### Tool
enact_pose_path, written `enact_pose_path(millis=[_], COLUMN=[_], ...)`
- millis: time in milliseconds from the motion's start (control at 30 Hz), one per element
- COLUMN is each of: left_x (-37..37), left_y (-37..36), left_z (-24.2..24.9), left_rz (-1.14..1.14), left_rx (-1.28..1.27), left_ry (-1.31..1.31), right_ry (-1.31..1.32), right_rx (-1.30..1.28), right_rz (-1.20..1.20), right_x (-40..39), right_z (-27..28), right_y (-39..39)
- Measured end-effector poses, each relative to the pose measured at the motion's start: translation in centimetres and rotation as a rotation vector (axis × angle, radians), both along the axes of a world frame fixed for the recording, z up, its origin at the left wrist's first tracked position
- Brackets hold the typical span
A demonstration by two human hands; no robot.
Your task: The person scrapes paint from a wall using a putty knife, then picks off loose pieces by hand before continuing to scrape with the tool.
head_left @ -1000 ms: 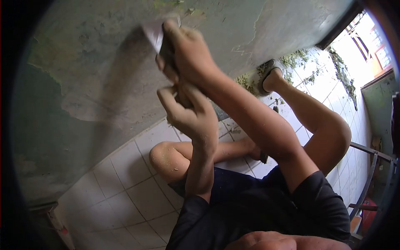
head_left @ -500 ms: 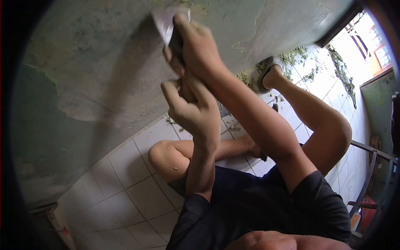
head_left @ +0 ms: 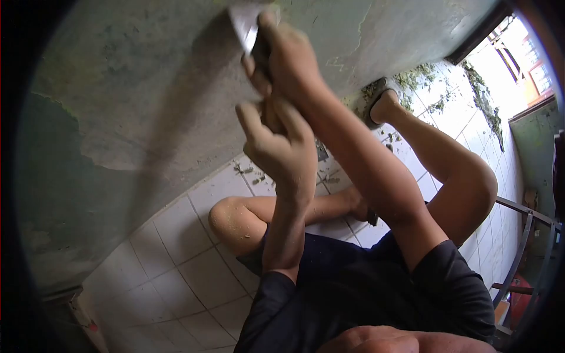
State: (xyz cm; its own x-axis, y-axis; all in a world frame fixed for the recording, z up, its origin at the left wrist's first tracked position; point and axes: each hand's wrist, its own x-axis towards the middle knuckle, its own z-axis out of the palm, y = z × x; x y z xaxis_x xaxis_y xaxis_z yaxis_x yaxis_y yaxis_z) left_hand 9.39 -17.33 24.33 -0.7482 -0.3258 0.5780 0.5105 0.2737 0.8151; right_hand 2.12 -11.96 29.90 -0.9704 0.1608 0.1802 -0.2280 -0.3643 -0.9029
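Observation:
A paint scraper (head_left: 243, 26) has its wide metal blade against the grey-green wall (head_left: 135, 88). My right hand (head_left: 288, 56) is closed round its dark handle, with the thumb stretched along it towards the blade. Just below, my left hand (head_left: 281, 147) is closed with bent fingers at the lower end of the handle, close against my right hand. The fingers and my right wrist hide most of that end. Over the wall, patches of paint are worn off, with ragged edges around them.
Greenish paint flakes (head_left: 415, 79) lie along the foot of the wall on the white tiled floor (head_left: 203, 276). My bent legs (head_left: 465, 170) rest on the floor below my arms. A metal frame (head_left: 524, 247) stands at the right, near a bright doorway (head_left: 524, 65).
Both hands and the scraper have shifted slightly to the right and up along the wall. The grip looks the same, and my legs have stayed in place.

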Motion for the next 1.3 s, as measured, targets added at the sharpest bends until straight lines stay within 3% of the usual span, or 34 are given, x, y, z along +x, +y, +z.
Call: enact_pose_path(millis=[67, 100, 200, 233, 333, 467, 567, 600, 633, 800, 967, 1067, 1100, 1167, 1200, 1300], left_x=[0.1, -1.5, -0.6, -0.9, -0.2, -0.4, -0.3, -0.8, -1.3, 0.3, 0.1, -0.2, -1.4, -0.9, -0.8, 0.2], left_y=[0.4, 0.9, 1.1, 0.8, 1.1, 1.1, 1.6, 1.9, 2.2, 1.9, 1.8, 1.9, 2.5, 3.4, 3.3, 2.9], left_z=[-0.6, -1.1, 1.3, 0.4, -0.7, 1.6, -0.9, -0.3, 0.6, -0.5, 0.6, -1.4, -1.1, 0.9, 0.9, -1.0], left_rz=[-0.037, -0.039, -0.046, 0.003, -0.001, -0.011, 0.034, 0.048, 0.071, 0.071, 0.04, 0.03, 0.02, 0.04, 0.036, 0.051], left_rx=[0.131, 0.074, 0.013, -0.01, 0.086, -0.017, 0.102, 0.014, -0.075, 0.087, -0.077, 0.079, 0.03, -0.031, -0.002, 0.07], left_ry=[-0.12, 0.042, -0.027, 0.056, -0.018, 0.025, 0.01, 0.01, -0.005, -0.022, 0.0, -0.057, 0.08, 0.025, -0.008, -0.048], right_ry=[0.018, 0.047, 0.031, -0.024, -0.005, 0.023, 0.032, 0.079, 0.049, 0.002, -0.065, 0.011, 0.067, 0.008, 0.039, 0.011], right_rx=[0.078, 0.11, -0.102, -0.067, 0.056, -0.135, 0.062, 0.171, -0.007, 0.032, -0.169, 0.03, 0.176, -0.019, -0.089, 0.091], right_rz=[-0.022, -0.081, 0.028, -0.014, -0.066, 0.022, -0.018, -0.088, -0.012, -0.027, 0.048, 0.019, -0.178, 0.015, 0.003, -0.012], right_x=[-0.6, -0.9, -0.1, -0.1, -0.6, 0.0, -0.4, -1.6, -0.8, 0.1, 0.5, -0.3, -1.7, 0.0, -0.1, -0.1], right_z=[-0.3, 0.7, 1.6, 0.9, 0.0, 1.2, 0.0, -0.1, 1.7, 0.1, 0.7, -0.6, -0.3, 1.7, 1.4, -0.5], right_y=[0.3, 1.1, 1.5, 1.2, 0.4, 1.6, 0.7, 2.0, 2.6, 0.4, 1.9, 1.4, 2.7, 3.8, 3.2, 2.1])
